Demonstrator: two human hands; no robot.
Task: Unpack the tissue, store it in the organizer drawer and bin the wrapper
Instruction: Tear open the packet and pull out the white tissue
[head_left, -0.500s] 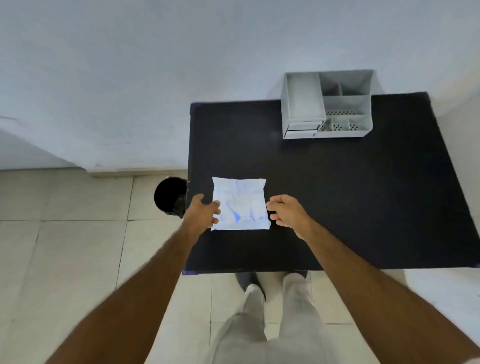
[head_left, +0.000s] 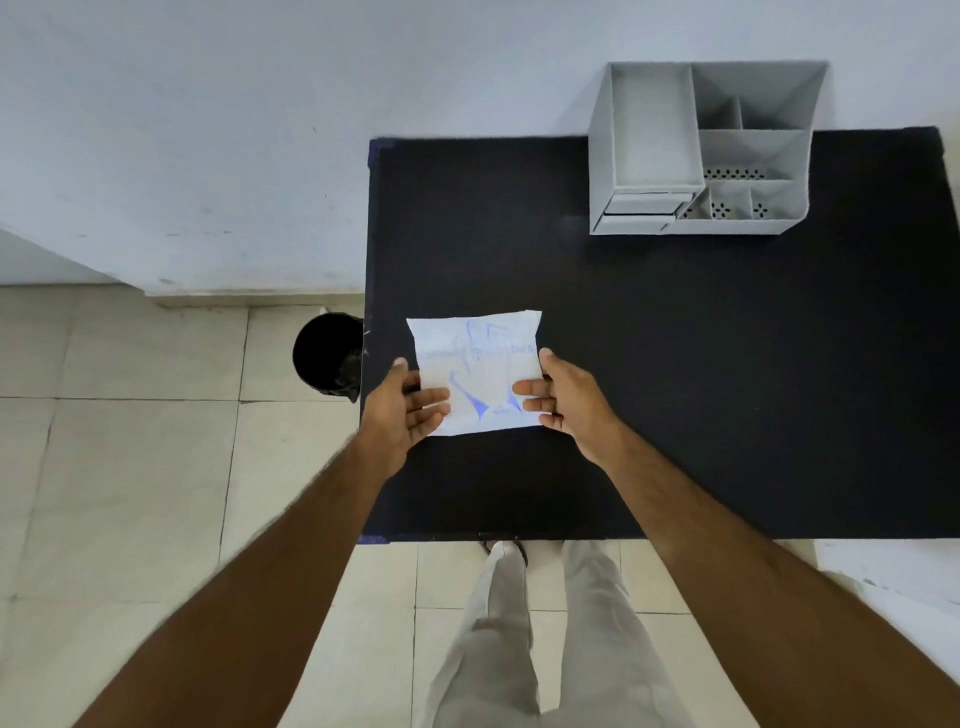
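A white tissue pack (head_left: 480, 371) with blue print is at the near left of the black table (head_left: 675, 389). My left hand (head_left: 402, 410) grips its left edge, fingers across the front and thumb up at the side. My right hand (head_left: 563, 395) grips its right edge the same way. The pack looks sealed and slightly tilted toward me. The grey organizer (head_left: 701, 150) stands at the table's far edge, with two closed drawers (head_left: 641, 212) at its lower left. A black bin (head_left: 327, 353) stands on the floor by the table's left edge.
A white wall runs behind the table. Beige tiled floor lies to the left and below. My legs stand at the table's near edge. A white surface shows at the bottom right corner.
Both hands have shifted from resting at the pack's lower corners to gripping its sides with fingers over the front. The pack now looks lifted and tilted.
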